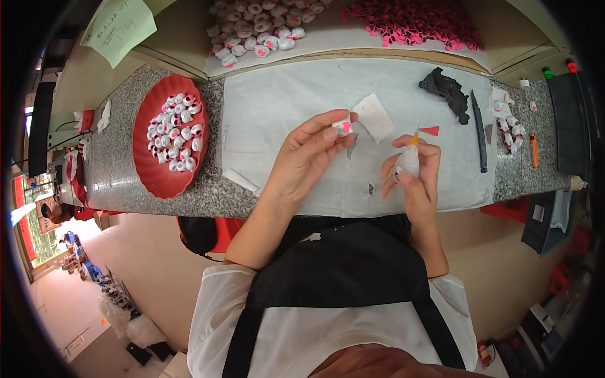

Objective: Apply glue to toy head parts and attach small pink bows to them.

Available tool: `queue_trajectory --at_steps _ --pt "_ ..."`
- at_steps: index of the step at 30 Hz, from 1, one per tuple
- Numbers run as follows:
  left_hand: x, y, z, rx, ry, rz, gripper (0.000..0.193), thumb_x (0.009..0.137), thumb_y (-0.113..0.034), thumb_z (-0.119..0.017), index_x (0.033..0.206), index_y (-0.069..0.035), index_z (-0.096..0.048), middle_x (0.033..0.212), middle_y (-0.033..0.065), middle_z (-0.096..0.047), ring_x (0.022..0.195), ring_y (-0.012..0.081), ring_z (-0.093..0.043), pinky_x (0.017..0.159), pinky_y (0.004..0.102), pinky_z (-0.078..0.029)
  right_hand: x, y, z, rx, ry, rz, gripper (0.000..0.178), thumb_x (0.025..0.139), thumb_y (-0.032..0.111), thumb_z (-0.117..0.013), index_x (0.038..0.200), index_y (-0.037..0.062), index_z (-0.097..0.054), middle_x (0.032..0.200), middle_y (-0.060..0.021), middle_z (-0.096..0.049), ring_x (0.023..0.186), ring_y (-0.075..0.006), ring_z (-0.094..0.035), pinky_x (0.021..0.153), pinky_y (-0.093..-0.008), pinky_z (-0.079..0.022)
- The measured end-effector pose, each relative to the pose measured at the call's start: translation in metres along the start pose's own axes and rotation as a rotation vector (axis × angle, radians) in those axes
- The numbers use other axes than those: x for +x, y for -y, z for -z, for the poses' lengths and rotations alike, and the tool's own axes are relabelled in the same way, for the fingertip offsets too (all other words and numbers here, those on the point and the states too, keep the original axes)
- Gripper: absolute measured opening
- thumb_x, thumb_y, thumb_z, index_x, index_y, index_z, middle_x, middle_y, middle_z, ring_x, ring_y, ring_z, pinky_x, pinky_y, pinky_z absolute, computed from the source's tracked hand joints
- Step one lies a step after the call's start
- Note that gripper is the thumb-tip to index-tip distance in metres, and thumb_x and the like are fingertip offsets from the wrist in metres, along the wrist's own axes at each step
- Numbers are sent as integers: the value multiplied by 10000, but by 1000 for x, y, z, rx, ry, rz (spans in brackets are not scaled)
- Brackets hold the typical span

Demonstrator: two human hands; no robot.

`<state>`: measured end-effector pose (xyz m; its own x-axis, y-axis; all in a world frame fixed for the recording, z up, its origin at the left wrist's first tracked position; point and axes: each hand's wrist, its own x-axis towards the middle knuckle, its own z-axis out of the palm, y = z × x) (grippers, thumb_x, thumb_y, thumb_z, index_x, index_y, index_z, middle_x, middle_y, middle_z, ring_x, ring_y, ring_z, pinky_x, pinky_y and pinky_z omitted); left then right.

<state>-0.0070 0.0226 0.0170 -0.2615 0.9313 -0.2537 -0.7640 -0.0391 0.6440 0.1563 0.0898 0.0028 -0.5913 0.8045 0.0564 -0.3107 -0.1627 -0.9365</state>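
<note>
Between the thumb and fingers of my left hand is a small white figurine head with a pink patch, raised over the white sheet. My right hand is wrapped round a white glue bottle, its yellow tip and thin needle pointing up and away from me. The bottle stays apart from the figurine head. A white paper square lies on the sheet between my hands. Just beyond the needle is a small red triangular piece.
On the left stands a red scalloped dish of small white-and-pink pieces. White pieces and pink pieces are heaped at the back. To the right lie a crumpled black cloth, a dark pen-like tool and an orange stick.
</note>
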Motion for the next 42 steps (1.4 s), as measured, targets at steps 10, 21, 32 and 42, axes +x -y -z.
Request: queue_trajectory --at_steps 10,21,32,42 --pt "-9 20 15 168 79 -205 359 698 -12 -575 1035 -17 -451 962 121 -513 860 196 -522 774 313 -417 1 22 2 -3 -123 135 342 671 68 -560 966 -11 -407 876 -109 -445 650 -151 -479 456 -231 -421" --pt "-14 20 8 183 46 -269 338 678 38 -577 983 -9 -438 956 114 -502 855 178 -525 767 277 -414 2 20 -19 -296 -140 565 361 624 187 -694 831 53 -431 809 -71 -431 628 -131 -455 547 -238 -392" --pt "-14 21 10 189 54 -273 346 670 52 -578 979 -5 -432 964 115 -496 877 165 -513 771 270 -413 -4 17 -22 -380 0 642 383 583 117 -722 852 60 -456 810 -75 -453 597 -143 -492 529 -225 -423" --pt "-13 22 10 204 59 -264 331 677 59 -565 975 -6 -435 961 117 -498 872 174 -517 763 281 -421 -4 19 -21 -435 29 632 411 552 98 -738 857 71 -464 810 -69 -458 593 -139 -487 522 -225 -418"
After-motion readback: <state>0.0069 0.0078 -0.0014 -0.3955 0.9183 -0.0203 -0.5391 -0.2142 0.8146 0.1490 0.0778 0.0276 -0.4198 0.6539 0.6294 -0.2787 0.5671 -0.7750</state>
